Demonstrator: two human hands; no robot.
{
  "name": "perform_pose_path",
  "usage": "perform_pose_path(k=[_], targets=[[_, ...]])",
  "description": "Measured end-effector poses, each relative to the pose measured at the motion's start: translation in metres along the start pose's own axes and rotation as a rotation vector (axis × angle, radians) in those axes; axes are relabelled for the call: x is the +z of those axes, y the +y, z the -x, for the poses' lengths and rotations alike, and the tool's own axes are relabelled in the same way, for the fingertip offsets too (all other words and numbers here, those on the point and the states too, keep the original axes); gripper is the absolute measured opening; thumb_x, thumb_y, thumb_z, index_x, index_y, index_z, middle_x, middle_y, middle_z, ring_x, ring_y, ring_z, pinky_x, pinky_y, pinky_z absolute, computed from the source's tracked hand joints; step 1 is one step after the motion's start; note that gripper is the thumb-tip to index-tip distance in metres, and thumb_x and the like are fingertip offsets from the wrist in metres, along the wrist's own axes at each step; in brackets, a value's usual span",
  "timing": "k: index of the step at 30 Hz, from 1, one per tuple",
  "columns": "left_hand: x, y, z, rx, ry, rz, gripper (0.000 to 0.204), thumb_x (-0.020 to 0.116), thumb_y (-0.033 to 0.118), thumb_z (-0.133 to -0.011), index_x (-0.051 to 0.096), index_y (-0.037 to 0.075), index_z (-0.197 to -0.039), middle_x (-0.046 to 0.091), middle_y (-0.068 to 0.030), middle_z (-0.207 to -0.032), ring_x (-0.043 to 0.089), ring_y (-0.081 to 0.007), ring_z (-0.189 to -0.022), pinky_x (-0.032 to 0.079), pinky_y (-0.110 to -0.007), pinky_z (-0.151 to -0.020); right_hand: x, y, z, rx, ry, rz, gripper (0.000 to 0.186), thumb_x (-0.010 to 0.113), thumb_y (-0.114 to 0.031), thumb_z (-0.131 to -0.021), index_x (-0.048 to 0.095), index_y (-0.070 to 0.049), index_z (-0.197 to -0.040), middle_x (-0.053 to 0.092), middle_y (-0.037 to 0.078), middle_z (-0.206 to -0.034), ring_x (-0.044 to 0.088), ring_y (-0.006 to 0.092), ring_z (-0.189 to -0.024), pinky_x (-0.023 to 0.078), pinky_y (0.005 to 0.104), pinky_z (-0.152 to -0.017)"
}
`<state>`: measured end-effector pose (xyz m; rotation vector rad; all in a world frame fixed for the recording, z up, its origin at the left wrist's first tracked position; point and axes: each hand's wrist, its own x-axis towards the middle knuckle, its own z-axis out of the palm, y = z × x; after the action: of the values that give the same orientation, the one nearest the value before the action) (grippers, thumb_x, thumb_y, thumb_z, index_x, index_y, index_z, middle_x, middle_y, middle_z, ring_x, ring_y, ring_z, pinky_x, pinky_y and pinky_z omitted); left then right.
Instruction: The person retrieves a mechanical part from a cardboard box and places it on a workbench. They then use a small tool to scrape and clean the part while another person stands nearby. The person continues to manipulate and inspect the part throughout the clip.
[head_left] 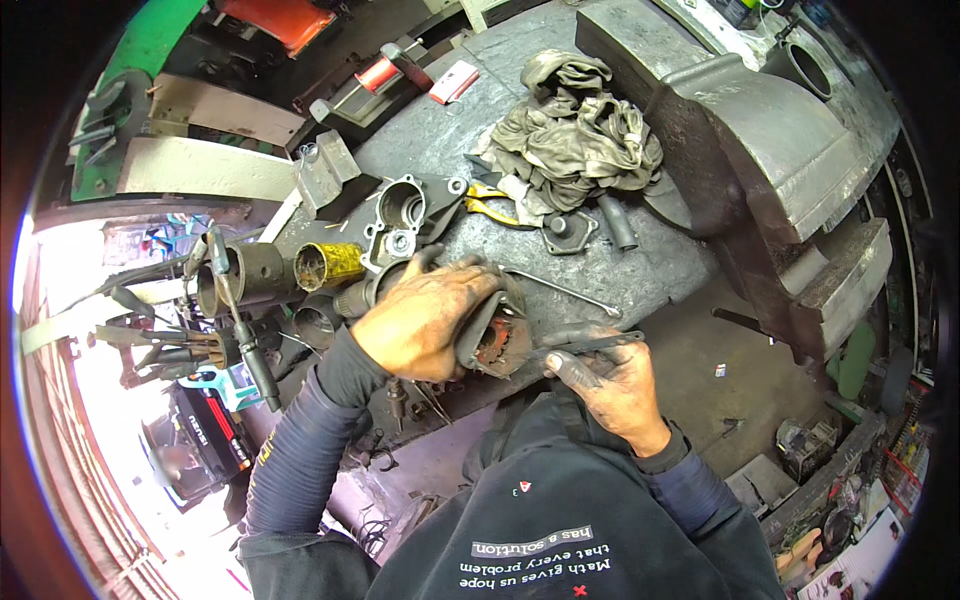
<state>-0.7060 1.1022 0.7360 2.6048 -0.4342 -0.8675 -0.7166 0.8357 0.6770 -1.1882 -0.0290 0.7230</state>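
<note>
My left hand [425, 315] is wrapped over a dark cylindrical metal housing [468, 345] at the near edge of the bench. The housing's open end faces my right side and shows reddish, copper-coloured parts inside. In my right hand [612, 390] is a thin dark rod-like tool [610, 341], pinched between thumb and fingers. Its tip points left at the housing's open end; whether it touches the inside cannot be made out. Just beyond my left hand lies a cast metal end cover [402, 205] with a round bore. A long wrench [565, 290] rests behind the housing.
Crumpled grey rags [575, 135] and yellow-handled pliers [490, 205] lie farther back, near a small flanged part [570, 232]. A large vise [740, 130] fills the right side. At left stand a yellow can [330, 264] and a metal pipe [255, 275] with tools.
</note>
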Motion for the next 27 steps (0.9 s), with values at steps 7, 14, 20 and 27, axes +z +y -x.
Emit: perform_pose_path(k=[7,14,20,27], targets=[[0.06,0.026,0.038,-0.242,0.782,-0.137,0.076,0.085,0.017,-0.057,0.062,0.008,-0.128,0.065,-0.0126,-0.129,0.06,-0.0344,-0.122,0.037,-0.052,-0.109,-0.002,-0.014,0.004,-0.147,0.001,0.081,0.017,0.078,0.003,-0.091,0.076,0.004,-0.108,0.074,0.011,-0.105,0.071,0.0184,-0.093,0.058,0.0307,-0.082],[0.116,0.059,0.03,-0.416,0.751,-0.21,0.097,0.095,0.034,-0.051,0.061,0.025,-0.142,0.056,-0.0066,-0.143,0.049,-0.0333,-0.129,0.035,-0.055,-0.111,-0.002,-0.01,0.003,-0.418,0.076,0.519,0.018,0.08,0.001,-0.088,0.076,0.002,-0.106,0.076,0.011,-0.103,0.071,0.0181,-0.093,0.057,0.0317,-0.083],[0.104,0.06,0.032,-0.404,0.706,-0.068,0.097,0.091,0.046,-0.061,0.057,0.018,-0.148,0.053,-0.0078,-0.151,0.044,-0.0359,-0.143,0.028,-0.054,-0.117,0.003,0.007,-0.004,-0.389,0.14,0.661,0.016,0.078,0.0,-0.088,0.073,-0.003,-0.103,0.076,0.014,-0.098,0.074,0.0304,-0.084,0.057,0.0365,-0.074],[0.115,0.06,0.027,-0.413,0.737,-0.089,0.095,0.09,0.044,-0.061,0.058,0.023,-0.148,0.056,-0.0044,-0.152,0.05,-0.0302,-0.139,0.028,-0.052,-0.115,0.007,0.008,-0.013,-0.508,0.066,0.767,0.013,0.077,0.003,-0.088,0.074,0.002,-0.101,0.076,0.013,-0.096,0.074,0.0226,-0.085,0.057,0.0325,-0.075]])
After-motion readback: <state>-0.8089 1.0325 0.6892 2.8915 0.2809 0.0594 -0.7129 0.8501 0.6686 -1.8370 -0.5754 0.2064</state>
